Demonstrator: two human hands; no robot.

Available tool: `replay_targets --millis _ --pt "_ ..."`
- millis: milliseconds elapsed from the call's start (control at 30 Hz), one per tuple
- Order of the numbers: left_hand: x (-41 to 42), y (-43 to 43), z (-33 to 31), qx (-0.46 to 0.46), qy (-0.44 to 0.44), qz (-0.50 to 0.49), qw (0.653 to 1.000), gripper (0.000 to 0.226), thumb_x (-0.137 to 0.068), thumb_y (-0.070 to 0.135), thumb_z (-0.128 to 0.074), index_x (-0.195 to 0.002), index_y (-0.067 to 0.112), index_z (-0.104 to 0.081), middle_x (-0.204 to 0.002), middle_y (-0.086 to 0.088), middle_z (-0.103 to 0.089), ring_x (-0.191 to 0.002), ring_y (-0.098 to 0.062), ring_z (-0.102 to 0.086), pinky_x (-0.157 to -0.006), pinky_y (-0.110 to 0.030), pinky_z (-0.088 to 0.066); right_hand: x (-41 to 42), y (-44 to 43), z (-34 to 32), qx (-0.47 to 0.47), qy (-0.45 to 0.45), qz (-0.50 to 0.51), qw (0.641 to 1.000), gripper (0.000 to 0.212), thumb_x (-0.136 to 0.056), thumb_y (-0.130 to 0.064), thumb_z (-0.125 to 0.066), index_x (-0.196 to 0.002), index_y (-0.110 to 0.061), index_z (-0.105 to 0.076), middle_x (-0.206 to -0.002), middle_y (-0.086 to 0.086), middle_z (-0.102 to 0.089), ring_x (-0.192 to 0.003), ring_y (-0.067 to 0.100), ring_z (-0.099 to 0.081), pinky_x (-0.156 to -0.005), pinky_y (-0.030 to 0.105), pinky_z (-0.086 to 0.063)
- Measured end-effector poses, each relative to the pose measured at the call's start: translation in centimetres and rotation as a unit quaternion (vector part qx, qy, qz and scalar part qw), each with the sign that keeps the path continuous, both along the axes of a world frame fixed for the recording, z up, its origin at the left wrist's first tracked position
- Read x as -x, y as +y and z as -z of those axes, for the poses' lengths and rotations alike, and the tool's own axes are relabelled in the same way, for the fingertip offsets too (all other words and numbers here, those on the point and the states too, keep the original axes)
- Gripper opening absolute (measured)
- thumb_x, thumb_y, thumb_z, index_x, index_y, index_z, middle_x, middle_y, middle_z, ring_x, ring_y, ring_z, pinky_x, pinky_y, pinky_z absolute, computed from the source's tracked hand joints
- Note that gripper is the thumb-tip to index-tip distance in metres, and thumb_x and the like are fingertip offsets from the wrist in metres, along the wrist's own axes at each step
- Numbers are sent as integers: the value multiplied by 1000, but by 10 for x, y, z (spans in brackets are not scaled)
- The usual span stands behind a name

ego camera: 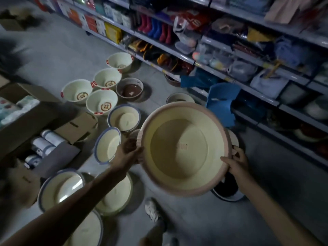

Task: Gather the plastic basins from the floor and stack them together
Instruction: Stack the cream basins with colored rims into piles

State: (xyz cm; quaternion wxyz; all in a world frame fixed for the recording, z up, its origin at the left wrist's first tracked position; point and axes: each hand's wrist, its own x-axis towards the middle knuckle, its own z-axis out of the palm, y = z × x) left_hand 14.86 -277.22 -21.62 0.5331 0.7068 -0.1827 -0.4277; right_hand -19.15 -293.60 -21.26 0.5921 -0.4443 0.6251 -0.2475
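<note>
I hold a large cream basin with a pink rim (184,148) up in the air, tilted toward me. My left hand (128,150) grips its left rim and my right hand (236,161) grips its right rim. On the floor below lie several more basins: blue-rimmed cream ones (124,117), (107,145), (60,189), red-marked cream ones (76,92), (101,102), (107,79), (119,62), a brown one (129,89) and a dark one (225,189) partly hidden under the held basin.
Stocked shop shelves (204,61) run along the right. A blue plastic stool (221,102) stands by them. Open cardboard boxes (35,121) with rolled goods sit at the left. My shoe (152,209) is on the grey floor beneath the basin.
</note>
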Motion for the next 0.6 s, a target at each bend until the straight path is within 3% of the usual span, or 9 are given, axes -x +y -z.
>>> replay_targets --millis 67,133,233,333,433,533,600 --pt "1 8 21 -35 23 6 999 19 -91 13 -75 -106 20 -68 -94 -9 -77 -77 -23 -73 -61 -35 -59 -1 -1 19 1 44 -16 999 44 -91 5 -62 -127 -20 -58 -109 -1 -70 -100 17 -64 -84 38 -53" --pt "-4 16 46 -64 39 2 997 24 -90 14 -76 -111 14 -65 -99 -13 -75 -85 -30 -74 -65 -41 -61 -4 -2 43 -4 97 -59 994 31 -91 7 -59 -113 -13 -66 -104 8 -73 -98 22 -65 -89 42 -52" --pt "-11 25 81 -91 50 5 995 25 -90 14 -75 -113 11 -64 -97 -10 -75 -89 -30 -74 -72 -47 -64 -17 -4 77 -37 142 -99 984 25 -92 2 -65 -110 -14 -70 -96 0 -72 -98 23 -65 -95 47 -51" --pt "-26 27 118 -129 48 21 990 25 -92 15 -74 -114 11 -63 -95 -14 -75 -81 -28 -75 -71 -50 -64 -38 -12 109 -102 157 -91 978 17 -93 -5 -69 -101 -21 -68 -100 2 -71 -97 25 -65 -95 47 -54" --pt "-43 24 161 -162 50 42 985 32 -79 28 -77 -105 16 -64 -87 -14 -75 -73 -30 -72 -71 -60 -61 -51 -22 149 -144 176 -106 968 11 -94 -5 -67 -99 -15 -69 -102 11 -72 -100 31 -66 -96 53 -54" --pt "-49 11 207 -206 19 43 977 24 -79 33 -76 -98 25 -65 -88 -8 -75 -77 -33 -73 -72 -56 -62 -56 -29 191 -171 208 -123 955 11 -92 0 -65 -103 3 -67 -102 22 -72 -96 31 -67 -93 51 -54" --pt "-44 0 235 -240 -29 66 968 11 -92 32 -70 -99 26 -63 -91 -2 -73 -80 -27 -73 -69 -45 -61 -54 -35 224 -182 235 -141 944 14 -90 3 -63 -102 12 -62 -100 30 -69 -86 29 -64 -82 44 -52"
